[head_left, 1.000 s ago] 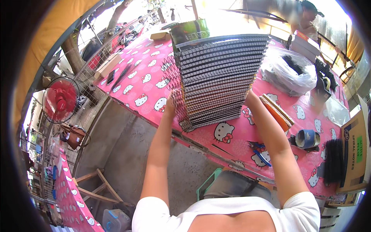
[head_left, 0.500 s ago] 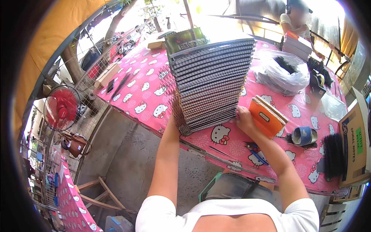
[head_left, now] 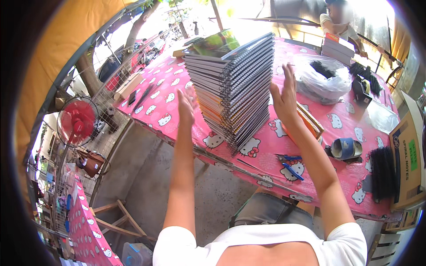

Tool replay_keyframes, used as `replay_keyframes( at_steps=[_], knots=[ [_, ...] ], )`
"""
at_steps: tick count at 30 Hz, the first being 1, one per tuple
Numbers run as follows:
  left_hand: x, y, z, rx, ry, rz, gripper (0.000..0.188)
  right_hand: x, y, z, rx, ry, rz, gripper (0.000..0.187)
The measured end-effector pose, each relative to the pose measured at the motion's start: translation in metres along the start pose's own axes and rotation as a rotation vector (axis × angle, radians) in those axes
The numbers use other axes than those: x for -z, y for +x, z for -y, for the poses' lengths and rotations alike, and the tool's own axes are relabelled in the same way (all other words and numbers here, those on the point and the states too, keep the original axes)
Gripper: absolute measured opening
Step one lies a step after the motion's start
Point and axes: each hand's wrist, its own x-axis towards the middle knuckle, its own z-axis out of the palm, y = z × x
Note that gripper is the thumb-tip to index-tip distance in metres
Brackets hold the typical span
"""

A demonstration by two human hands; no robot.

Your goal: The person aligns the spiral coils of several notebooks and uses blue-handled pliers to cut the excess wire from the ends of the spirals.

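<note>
A tall stack of spiral-bound notebooks [head_left: 248,84] stands on the pink patterned tablecloth [head_left: 284,148], one corner pointing toward me. Black coil spines line its right-hand face, while page edges show on the left one. The topmost cover is green. My left hand [head_left: 186,107] is held upright beside the stack's left face, fingers stretched out. On the other side, my right hand [head_left: 285,96] is raised with fingers extended and the thumb close to the coils. Whether either hand touches the stack, I cannot tell. An orange notebook pile [head_left: 310,120] is partly hidden behind my right forearm.
Blue-handled pliers [head_left: 290,166] lie near the front edge. Rightward are a blue roll-shaped item [head_left: 344,149], black coils [head_left: 382,177], a carton [head_left: 407,166], a tape dispenser [head_left: 361,91] and a plastic bag [head_left: 326,84]. Another person [head_left: 339,26] is at the far right; a red fan [head_left: 77,122] stands left.
The notebook stack has turned, so its coil face now angles to the right instead of facing me. Both hands have come up from its lower corners and opened.
</note>
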Motion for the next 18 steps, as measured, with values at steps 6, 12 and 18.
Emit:
replay_keyframes(
  at_steps=[6,12,18],
  knots=[
    [-0.051,0.019,-0.102,-0.259,-0.012,0.210,0.084,-0.031,0.059,0.089,0.245,0.067,-0.015,0.095],
    [-0.056,-0.002,-0.113,-0.121,-0.045,0.048,0.078,0.024,0.014,0.090,0.278,0.073,0.109,0.092],
    [-0.063,-0.060,-0.145,-0.738,0.270,0.020,0.054,0.116,-0.146,0.034,-0.351,-0.571,0.832,0.082]
  ],
)
